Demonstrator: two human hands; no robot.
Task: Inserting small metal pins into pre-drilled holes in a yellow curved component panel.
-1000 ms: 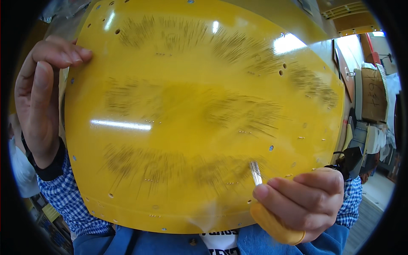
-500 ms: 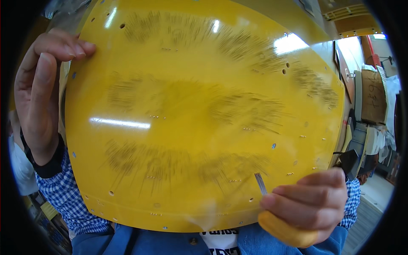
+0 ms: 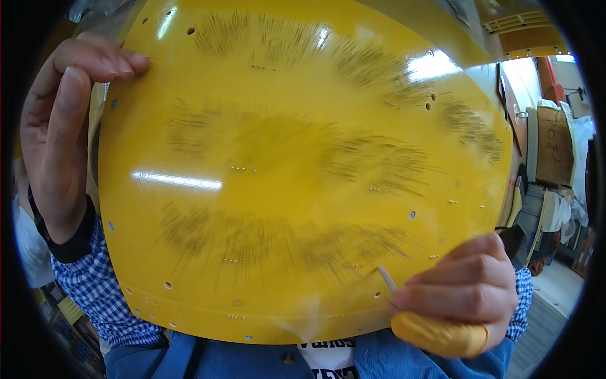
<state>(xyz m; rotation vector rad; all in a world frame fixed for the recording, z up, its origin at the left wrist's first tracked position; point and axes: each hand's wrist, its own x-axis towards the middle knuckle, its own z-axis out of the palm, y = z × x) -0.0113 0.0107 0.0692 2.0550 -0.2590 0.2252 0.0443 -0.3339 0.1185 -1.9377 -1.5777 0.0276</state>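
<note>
A large glossy yellow panel (image 3: 284, 196) fills the middle of the view. Dark, streaky clusters of fine lines cover it, with small holes and short rows of tiny copper-coloured points among them. At the panel's upper left edge is my left hand (image 3: 63, 120), its fingers bent and a fingertip touching the surface. Nothing shows between its thumb and fingers. Over the lower right part, my right hand (image 3: 461, 287) pinches a thin flat metal strip (image 3: 386, 278), which points up and left toward the panel. A yellow finger cover (image 3: 442, 335) sits on one digit of that hand.
A cardboard box (image 3: 555, 142) stands at the far right, near clear plastic wrapping. Below it, a dark object (image 3: 516, 243) lies just past the panel's right edge. Another yellow part (image 3: 517, 22) shows at the top right. A white shape (image 3: 31, 246) appears at the left.
The panel has shifted slightly to the right, its upper part a little upward. My right hand has turned slightly, its knuckles higher and the strip's tip a little lower. My left hand has barely moved.
</note>
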